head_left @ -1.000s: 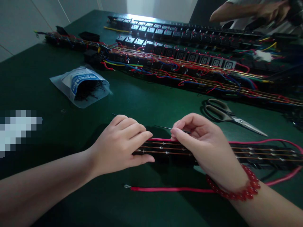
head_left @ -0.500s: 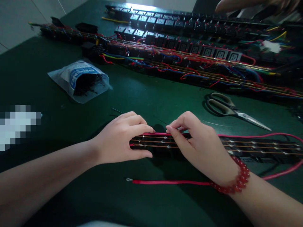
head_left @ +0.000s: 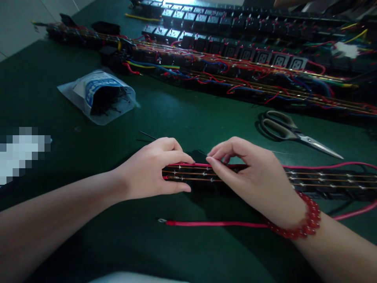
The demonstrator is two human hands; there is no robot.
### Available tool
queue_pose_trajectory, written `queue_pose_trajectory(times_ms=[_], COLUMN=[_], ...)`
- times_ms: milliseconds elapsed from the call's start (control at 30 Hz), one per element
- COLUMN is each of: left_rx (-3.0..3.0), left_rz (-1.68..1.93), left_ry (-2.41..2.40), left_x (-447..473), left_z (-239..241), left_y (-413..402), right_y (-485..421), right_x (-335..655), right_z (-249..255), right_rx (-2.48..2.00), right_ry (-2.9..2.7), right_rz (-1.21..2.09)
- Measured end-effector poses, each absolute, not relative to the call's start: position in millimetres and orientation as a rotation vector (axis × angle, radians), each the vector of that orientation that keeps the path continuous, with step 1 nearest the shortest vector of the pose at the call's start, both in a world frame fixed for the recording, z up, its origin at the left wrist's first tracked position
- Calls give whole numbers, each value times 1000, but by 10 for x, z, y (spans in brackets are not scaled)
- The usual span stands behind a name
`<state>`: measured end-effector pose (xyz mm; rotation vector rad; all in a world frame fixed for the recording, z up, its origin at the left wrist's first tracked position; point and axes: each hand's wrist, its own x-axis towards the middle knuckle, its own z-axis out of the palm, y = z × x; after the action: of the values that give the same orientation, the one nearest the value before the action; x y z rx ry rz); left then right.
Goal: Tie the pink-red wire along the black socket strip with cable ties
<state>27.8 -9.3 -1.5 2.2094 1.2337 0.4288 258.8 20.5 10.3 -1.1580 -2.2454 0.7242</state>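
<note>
A long black socket strip (head_left: 324, 182) with thin copper bars along it lies across the green table (head_left: 191, 118). My left hand (head_left: 150, 171) wraps round its left end, fingers curled over the top. My right hand (head_left: 250, 177), with a red bead bracelet (head_left: 297, 230) on the wrist, pinches a thin black cable tie at the strip's far edge, right beside a red wire (head_left: 188, 164) running along it. A second stretch of red wire (head_left: 215, 223) with a metal ring terminal lies in front of the strip.
Scissors (head_left: 290, 131) lie behind my right hand. A plastic bag of black cable ties (head_left: 98, 94) sits at the left. Several wired socket strips (head_left: 235, 67) fill the back of the table. Another person's arm shows at the top right edge.
The view has tilted down slightly, so everything sits higher in frame. My right hand's fingers have drawn closer to my left fingertips along the strip's far edge. My left hand keeps its hold.
</note>
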Motion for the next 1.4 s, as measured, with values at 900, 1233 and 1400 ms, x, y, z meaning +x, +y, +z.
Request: queue_pose_trajectory(times_ms=[900, 1233, 1400], left_rx=[2515, 2444, 2442], left_rz=[521, 481, 478], left_ry=[1179, 1248, 1220], left_x=[328, 354, 343], left_z=[-36, -17, -17], left_y=[-181, -187, -182], right_y=[186, 166, 177], right_x=[2548, 2550, 2558], right_z=[139, 117, 115], right_rx=[-1052, -1073, -1065], right_ry=[-2363, -2356, -2372], right_rz=[969, 1004, 1004])
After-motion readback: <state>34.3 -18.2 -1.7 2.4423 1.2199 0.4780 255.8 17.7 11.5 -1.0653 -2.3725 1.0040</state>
